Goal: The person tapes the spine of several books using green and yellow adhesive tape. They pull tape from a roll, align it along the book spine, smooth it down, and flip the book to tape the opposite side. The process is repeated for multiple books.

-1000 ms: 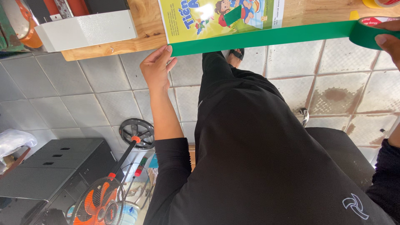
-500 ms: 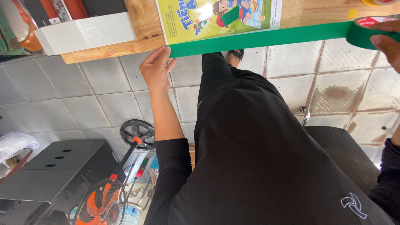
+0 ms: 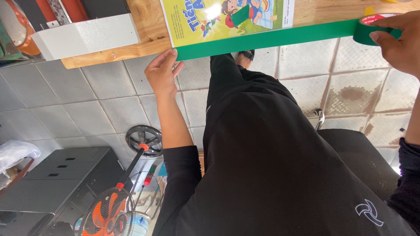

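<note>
Left hand [image 3: 162, 72]: fingertips pinching the free end of the green tape strip [image 3: 267, 39], at the booklet's near left corner.
Right hand [image 3: 400, 41]: fingers curled around the green tape roll [image 3: 365, 31], far right.
Strip: stretched taut along the near edge of the yellow booklet [image 3: 227, 17] on the wooden board [image 3: 144, 30].
Containers: grey box [image 3: 85, 35] on the board, contents hidden.

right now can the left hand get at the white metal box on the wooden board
Probably yes. The left hand pins the end of the green tape strip at the wooden board's edge; the white metal box sits nearby, nothing between, but the hand must let go.
</note>
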Demonstrator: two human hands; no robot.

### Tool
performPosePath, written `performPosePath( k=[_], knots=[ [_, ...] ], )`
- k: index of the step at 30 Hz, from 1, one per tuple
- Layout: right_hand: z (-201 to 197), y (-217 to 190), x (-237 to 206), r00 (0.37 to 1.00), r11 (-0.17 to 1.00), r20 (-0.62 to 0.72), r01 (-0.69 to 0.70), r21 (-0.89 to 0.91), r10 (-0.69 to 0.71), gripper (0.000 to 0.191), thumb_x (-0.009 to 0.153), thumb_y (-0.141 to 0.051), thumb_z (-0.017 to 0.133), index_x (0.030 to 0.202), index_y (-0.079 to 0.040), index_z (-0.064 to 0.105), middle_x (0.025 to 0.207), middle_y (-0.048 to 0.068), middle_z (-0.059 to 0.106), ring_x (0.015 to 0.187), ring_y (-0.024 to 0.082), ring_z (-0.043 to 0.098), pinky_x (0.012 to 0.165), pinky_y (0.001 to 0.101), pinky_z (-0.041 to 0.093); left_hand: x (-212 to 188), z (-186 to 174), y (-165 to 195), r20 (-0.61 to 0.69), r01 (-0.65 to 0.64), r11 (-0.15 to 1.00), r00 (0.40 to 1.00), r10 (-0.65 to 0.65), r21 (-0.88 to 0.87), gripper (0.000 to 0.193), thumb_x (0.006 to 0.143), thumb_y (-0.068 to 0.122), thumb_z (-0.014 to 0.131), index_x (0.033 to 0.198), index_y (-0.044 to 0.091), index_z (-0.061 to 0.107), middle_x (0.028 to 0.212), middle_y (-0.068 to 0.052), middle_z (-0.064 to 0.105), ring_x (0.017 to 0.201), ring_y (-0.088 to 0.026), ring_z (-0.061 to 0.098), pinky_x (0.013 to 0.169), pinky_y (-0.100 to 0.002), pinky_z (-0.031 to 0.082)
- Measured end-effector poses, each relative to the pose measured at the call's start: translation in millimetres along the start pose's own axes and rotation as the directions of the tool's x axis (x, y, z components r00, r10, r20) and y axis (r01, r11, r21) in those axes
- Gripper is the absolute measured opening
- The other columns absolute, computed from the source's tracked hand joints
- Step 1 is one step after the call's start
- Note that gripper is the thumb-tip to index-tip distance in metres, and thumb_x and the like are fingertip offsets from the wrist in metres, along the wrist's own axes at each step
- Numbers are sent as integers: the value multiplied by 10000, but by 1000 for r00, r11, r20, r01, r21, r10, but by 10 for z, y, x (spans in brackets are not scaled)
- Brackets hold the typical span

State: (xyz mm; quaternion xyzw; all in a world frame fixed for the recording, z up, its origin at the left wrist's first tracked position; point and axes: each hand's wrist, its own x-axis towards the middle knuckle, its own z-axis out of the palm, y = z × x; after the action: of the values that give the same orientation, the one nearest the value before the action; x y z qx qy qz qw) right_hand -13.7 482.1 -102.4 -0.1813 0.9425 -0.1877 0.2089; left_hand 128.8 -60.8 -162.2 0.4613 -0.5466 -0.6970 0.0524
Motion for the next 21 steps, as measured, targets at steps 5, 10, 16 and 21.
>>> performPosePath(
  k=[5, 10, 16, 21],
  knots=[
    [49, 62, 4, 1000, 999, -7, -12, 52, 12, 208, 1073, -17, 705, 1273, 23, 744, 944, 255, 716, 803, 298, 711, 810, 391, 580, -5, -8, 0, 1, -2, 1000, 1000, 2, 2, 284, 850, 107, 831, 1051, -76, 749, 929, -125, 764, 767, -153, 721, 733, -351, 691],
    [76, 23, 32, 1000, 1000, -26, -12, -24, 11, 196, 1062, -6, 738, 1249, 48, 748, 931, 275, 713, 762, 311, 711, 769, 412, 584, -1, -3, 8, -1, 5, 1000, 1000, -5, 6, 286, 849, 107, 832, 1053, -76, 750, 928, -127, 766, 766, -154, 722, 734, -352, 691],
    [92, -53, 55, 999, 992, -41, 11, -127, -16, 189, 1035, -1, 757, 1204, 84, 755, 944, 289, 719, 754, 330, 726, 708, 414, 596, 7, 3, 7, -7, 9, 1000, 1000, -9, 9, 281, 845, 101, 832, 1051, -72, 751, 925, -124, 765, 764, -149, 720, 727, -350, 691],
    [93, -104, 63, 999, 999, -47, 7, 40, -5, 176, 1096, 17, 707, 1236, 124, 718, 943, 303, 710, 794, 316, 736, 758, 392, 610, 2, 1, 5, -4, 2, 1000, 1000, -2, 6, 273, 846, 92, 831, 1050, -73, 752, 922, -122, 766, 763, -147, 720, 722, -347, 695]
  ],
)
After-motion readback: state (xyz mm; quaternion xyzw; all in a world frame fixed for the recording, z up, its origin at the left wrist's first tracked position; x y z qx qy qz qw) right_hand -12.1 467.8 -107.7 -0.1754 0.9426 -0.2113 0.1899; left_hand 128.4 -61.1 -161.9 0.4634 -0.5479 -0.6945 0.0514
